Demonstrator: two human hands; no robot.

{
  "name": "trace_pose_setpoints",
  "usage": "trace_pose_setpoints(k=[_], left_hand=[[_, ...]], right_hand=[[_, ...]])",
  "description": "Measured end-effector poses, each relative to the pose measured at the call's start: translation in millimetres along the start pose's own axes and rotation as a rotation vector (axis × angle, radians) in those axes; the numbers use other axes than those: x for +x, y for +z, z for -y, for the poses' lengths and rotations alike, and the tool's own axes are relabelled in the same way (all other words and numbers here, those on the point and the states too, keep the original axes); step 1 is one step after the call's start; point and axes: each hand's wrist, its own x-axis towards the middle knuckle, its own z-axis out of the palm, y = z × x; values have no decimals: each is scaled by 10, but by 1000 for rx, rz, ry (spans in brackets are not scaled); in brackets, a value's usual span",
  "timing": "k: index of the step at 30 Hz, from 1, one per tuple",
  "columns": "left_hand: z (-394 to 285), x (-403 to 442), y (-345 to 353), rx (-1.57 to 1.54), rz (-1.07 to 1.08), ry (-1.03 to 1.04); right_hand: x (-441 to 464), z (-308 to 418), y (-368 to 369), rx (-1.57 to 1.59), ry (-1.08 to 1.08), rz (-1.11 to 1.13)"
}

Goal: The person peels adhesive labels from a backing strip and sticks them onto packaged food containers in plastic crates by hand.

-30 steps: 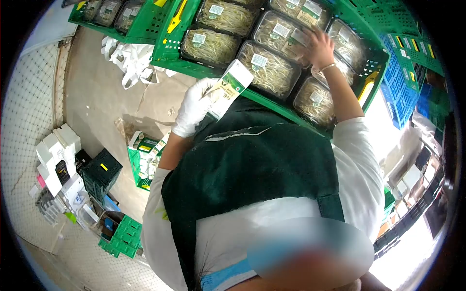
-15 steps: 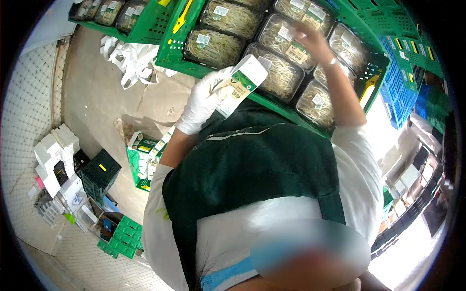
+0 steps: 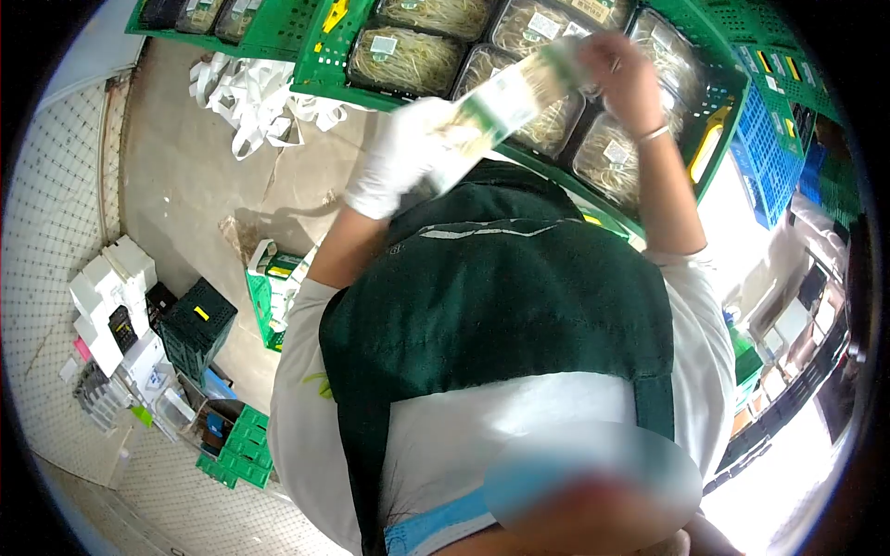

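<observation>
My left hand (image 3: 400, 153), in a white glove, is closed around a stack of printed green, cream and white cardboard sleeves (image 3: 464, 139). My bare right hand (image 3: 632, 85) pinches the far end of a long printed sleeve (image 3: 540, 83), which stretches from the stack and is smeared by motion. Beneath both hands is a green crate (image 3: 324, 91) holding several clear-lidded packs of bean sprouts (image 3: 403, 63) with white stickers. The sleeve and my right hand cover part of the packs in the middle; one pack at the top (image 3: 589, 9) carries a cream band.
Another green crate (image 3: 269, 28) with packs stands at the upper left. White straps (image 3: 246, 102) lie on the floor. A small green crate of printed sleeves (image 3: 262, 295) sits left of my body, with a black crate (image 3: 197, 324) beyond. Blue crates (image 3: 762, 176) are stacked at right.
My right hand has moved from above the packs, rightward and slightly nearer, and now grips a sleeve drawn out from the left hand's stack. The crate appears shifted slightly upward in view.
</observation>
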Motion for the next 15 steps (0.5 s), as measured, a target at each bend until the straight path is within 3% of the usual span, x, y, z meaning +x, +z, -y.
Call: trace_pose_setpoints(k=[2,3,4,6,7,10,12,13,14,15], left_hand=[[148,-125,-212,-234,-139,-76],[185,-186,-309,-259,-172,-80],[223,-237,-382,-286,-206,-82],[366,-284,-404,-275,-241,-99],[413,-304,-389,-276,-237,-71],[505,-347,-334,-199,-205,-35],[424,-344,-188,-315,-122,11],[432,-317,-106,-389,-93,8],[366,-276,1,-417,-74,85],[316,-236,85,-291,-39,159]], right_hand=[[39,-388,-3,-29,11,61],[-54,-580,165,-181,-239,133],[-190,-603,344,-180,-149,232],[-379,-622,752,-487,-176,356],[-426,-636,819,-486,-183,360],[-459,-614,846,-829,-84,213],[-382,-769,681,-848,-192,-51],[-401,-724,595,-679,-18,88],[-354,-557,461,-84,272,402],[-439,-281,379,325,216,412]])
